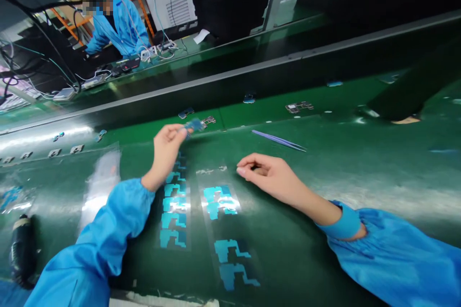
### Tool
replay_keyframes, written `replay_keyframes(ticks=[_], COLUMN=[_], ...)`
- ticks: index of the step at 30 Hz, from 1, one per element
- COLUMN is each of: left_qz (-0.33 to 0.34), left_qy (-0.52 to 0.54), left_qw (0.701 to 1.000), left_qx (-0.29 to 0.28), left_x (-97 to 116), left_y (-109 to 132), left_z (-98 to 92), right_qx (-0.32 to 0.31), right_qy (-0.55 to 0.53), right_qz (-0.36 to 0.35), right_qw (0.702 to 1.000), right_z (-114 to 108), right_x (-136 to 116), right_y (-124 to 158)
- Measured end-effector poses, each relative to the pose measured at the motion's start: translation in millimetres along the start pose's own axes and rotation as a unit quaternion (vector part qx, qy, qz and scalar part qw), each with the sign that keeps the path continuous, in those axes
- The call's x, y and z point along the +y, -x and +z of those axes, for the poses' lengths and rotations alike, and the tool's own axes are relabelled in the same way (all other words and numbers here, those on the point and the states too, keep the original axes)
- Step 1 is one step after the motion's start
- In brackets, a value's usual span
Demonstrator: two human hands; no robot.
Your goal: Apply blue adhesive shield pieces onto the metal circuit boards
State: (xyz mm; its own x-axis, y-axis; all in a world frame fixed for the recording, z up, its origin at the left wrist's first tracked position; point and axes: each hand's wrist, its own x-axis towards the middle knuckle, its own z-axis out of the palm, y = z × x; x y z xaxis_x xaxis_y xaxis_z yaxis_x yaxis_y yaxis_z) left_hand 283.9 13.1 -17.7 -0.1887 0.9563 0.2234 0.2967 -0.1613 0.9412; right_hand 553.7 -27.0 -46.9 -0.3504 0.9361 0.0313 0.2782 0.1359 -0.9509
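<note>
My L hand [167, 153] has the blue board [195, 125] pinched by its near end, thumb on top, held up toward the back strip, approx. above the L row of blue films [169, 205]. Hands are well apart. R hand [270, 172] hangs nr the R film sheet [230, 229], thumb + fingertips close; can't tell if anything's btwn them.

Risks, as I see it: grip's only at one end, so a slack pinch could let the board tip or drop onto the films. Bare fingers could smudge its face. Low R wrist might drag the sheet or crease a film. Tweezers [279, 140] lie loose beyond R hand; a careless reach could knock 'em into other boards [300, 106].
</note>
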Motion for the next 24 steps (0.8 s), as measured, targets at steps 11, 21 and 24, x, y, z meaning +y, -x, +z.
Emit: replay_keyframes(ticks=[11, 21, 24], left_qz=[0.095, 0.106, 0.068], left_qy=[-0.398, -0.060, -0.086], left_qw=[0.909, 0.940, 0.951], left_qx=[0.081, -0.318, -0.289], left_x=[-14, 0, -9], left_y=[-58, 32, 33], left_z=[-32.8, 39.0, 38.2], right_qx=[-0.092, 0.082, 0.127], right_qy=[0.317, 0.269, 0.244], right_qz=[-0.252, -0.252, -0.259], right_qw=[0.910, 0.926, 0.926], right_z=[12, 1, 2], right_x=[14, 18, 19], right_y=[5, -3, -2])
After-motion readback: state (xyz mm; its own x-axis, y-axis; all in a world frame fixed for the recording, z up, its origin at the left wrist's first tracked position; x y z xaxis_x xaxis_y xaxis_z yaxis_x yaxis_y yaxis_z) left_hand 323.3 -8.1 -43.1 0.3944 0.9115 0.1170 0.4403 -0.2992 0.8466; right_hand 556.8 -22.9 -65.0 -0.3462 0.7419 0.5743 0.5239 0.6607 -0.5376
